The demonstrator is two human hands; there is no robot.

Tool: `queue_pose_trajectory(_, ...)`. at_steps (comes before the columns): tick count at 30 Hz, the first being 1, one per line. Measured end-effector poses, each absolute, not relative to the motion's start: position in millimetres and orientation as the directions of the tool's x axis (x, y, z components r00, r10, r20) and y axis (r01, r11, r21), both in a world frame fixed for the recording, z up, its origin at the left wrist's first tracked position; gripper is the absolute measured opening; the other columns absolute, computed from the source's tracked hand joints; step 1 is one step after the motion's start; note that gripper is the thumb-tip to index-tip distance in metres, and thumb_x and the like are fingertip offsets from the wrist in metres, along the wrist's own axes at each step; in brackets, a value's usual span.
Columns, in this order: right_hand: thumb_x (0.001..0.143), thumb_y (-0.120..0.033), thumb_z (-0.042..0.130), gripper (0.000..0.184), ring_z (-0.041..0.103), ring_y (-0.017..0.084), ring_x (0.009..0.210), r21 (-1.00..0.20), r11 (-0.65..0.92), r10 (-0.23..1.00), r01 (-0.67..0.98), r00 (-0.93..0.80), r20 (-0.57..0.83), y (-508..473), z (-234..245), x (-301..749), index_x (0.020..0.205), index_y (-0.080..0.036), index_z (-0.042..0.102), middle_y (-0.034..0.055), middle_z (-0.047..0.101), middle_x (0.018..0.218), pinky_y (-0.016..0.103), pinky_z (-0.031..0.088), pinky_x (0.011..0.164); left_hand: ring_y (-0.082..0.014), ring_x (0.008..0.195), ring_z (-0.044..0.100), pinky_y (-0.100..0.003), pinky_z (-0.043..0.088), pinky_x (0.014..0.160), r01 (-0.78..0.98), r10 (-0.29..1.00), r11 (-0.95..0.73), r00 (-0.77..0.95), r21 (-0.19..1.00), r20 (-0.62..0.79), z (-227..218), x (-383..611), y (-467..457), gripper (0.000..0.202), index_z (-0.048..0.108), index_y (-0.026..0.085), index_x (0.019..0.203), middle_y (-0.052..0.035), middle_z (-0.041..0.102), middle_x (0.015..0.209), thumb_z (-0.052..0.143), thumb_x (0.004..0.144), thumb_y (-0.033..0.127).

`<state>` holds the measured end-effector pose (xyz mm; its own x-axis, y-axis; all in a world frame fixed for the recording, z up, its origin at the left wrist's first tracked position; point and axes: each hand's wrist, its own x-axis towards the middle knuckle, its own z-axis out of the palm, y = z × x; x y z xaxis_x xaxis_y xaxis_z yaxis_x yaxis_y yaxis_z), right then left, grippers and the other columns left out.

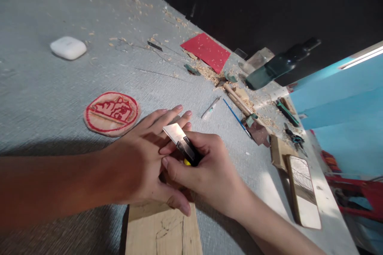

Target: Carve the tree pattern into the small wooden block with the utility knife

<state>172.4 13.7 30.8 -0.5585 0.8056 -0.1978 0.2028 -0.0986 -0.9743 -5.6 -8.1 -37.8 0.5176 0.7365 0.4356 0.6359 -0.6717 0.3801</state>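
Note:
My left hand lies flat, fingers stretched out, pressing down on the far end of a pale wooden board with pencil lines on it. My right hand is closed around a utility knife with a black and yellow handle; its wide steel blade points up and away, resting against my left fingers. The board's far end is hidden under both hands.
A round wooden carving with red painted lines lies left of my hands. A white earbud case sits further back. Red paper, wood shavings, brushes, pencils, a dark bottle and a small framed panel line the table's right edge.

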Motion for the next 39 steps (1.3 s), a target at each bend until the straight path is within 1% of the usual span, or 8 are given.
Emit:
queue_pose_trajectory(7, 0.077, -0.012, 0.072, 0.011, 0.054, 0.009, 0.065, -0.980, -0.059, 0.817, 0.189, -0.555, -0.156, 14.6, 28.9, 171.7, 0.086, -0.017, 0.071, -0.0037, 0.065, 0.073, 0.021, 0.047, 0.060, -0.0395, 0.167, 0.014, -0.058, 0.016, 0.135, 0.635, 0.725, -0.683, 0.525, 0.362, 0.446, -38.4, -5.1, -7.6, 0.126, 0.037, 0.006, 0.164, -0.0218, 0.034, 0.173, 0.062, 0.077, 0.094)
queue_pose_trajectory(13, 0.078, -0.012, 0.071, 0.010, 0.055, 0.010, 0.066, -0.976, -0.031, 0.826, 0.217, -0.545, -0.147, 12.9, 28.8, 172.3, 0.086, -0.017, 0.071, -0.0035, 0.065, 0.074, 0.021, 0.047, 0.061, -0.0377, 0.167, 0.017, -0.056, 0.017, 0.136, 0.652, 0.740, -0.665, 0.512, 0.363, 0.437, -35.7, -4.1, -8.9, 0.135, 0.034, 0.005, 0.165, -0.0221, 0.035, 0.172, 0.050, 0.072, 0.102)
queue_pose_trajectory(18, 0.077, -0.010, 0.070, 0.013, 0.056, 0.010, 0.067, -0.976, 0.001, 0.821, 0.216, -0.558, -0.123, 14.0, 28.7, 172.5, 0.088, -0.018, 0.072, -0.0036, 0.066, 0.076, 0.022, 0.048, 0.063, -0.0370, 0.167, 0.018, -0.054, 0.018, 0.136, 0.658, 0.740, -0.662, 0.497, 0.359, 0.454, -36.3, -3.8, -9.0, 0.131, 0.040, 0.006, 0.163, -0.0213, 0.038, 0.171, 0.048, 0.074, 0.102)
queue_pose_trajectory(23, 0.077, -0.009, 0.069, 0.016, 0.055, 0.010, 0.067, -0.977, -0.006, 0.816, 0.215, -0.564, -0.129, 14.7, 29.8, 172.5, 0.090, -0.018, 0.072, -0.0040, 0.065, 0.076, 0.021, 0.048, 0.062, -0.0368, 0.166, 0.018, -0.054, 0.020, 0.134, 0.670, 0.737, -0.661, 0.492, 0.339, 0.464, -37.1, -3.8, -8.5, 0.128, 0.038, 0.009, 0.164, -0.0198, 0.038, 0.172, 0.042, 0.077, 0.103)
queue_pose_trajectory(26, 0.076, -0.008, 0.069, 0.017, 0.056, 0.009, 0.068, -0.980, -0.001, 0.817, 0.200, -0.565, -0.116, 14.1, 30.1, 173.1, 0.089, -0.018, 0.072, -0.0042, 0.064, 0.076, 0.020, 0.048, 0.064, -0.0367, 0.167, 0.017, -0.054, 0.021, 0.134, 0.662, 0.737, -0.663, 0.497, 0.349, 0.457, -35.9, -4.0, -9.0, 0.125, 0.042, 0.010, 0.162, -0.0187, 0.036, 0.173, 0.043, 0.077, 0.102)
queue_pose_trajectory(30, 0.077, -0.009, 0.070, 0.014, 0.055, 0.009, 0.066, -0.980, -0.012, 0.817, 0.197, -0.564, -0.123, 14.8, 30.0, 173.6, 0.088, -0.018, 0.072, -0.0045, 0.063, 0.073, 0.021, 0.048, 0.063, -0.0382, 0.166, 0.018, -0.056, 0.020, 0.135, 0.657, 0.753, -0.651, 0.494, 0.381, 0.434, -34.1, -5.1, -8.7, 0.129, 0.044, 0.007, 0.161, -0.0209, 0.037, 0.172, 0.049, 0.074, 0.102)
queue_pose_trajectory(35, 0.078, -0.011, 0.071, 0.013, 0.054, 0.009, 0.062, -0.979, -0.081, 0.803, 0.185, -0.569, -0.174, 17.3, 29.5, 173.5, 0.089, -0.018, 0.071, -0.0053, 0.062, 0.071, 0.021, 0.045, 0.058, -0.0394, 0.167, 0.016, -0.059, 0.019, 0.134, 0.644, 0.721, -0.686, 0.534, 0.340, 0.442, -33.8, -5.9, -7.5, 0.122, 0.049, 0.008, 0.158, -0.0221, 0.035, 0.172, 0.048, 0.077, 0.100)
queue_pose_trajectory(39, 0.078, -0.011, 0.071, 0.011, 0.051, 0.008, 0.062, -0.982, -0.042, 0.813, 0.184, -0.566, -0.141, 18.0, 28.8, 172.8, 0.088, -0.018, 0.070, -0.0062, 0.060, 0.070, 0.020, 0.042, 0.056, -0.0393, 0.166, 0.017, -0.057, 0.019, 0.135, 0.655, 0.734, -0.671, 0.516, 0.348, 0.443, -33.6, -4.7, -8.4, 0.124, 0.048, 0.008, 0.159, -0.0215, 0.036, 0.172, 0.051, 0.075, 0.100)
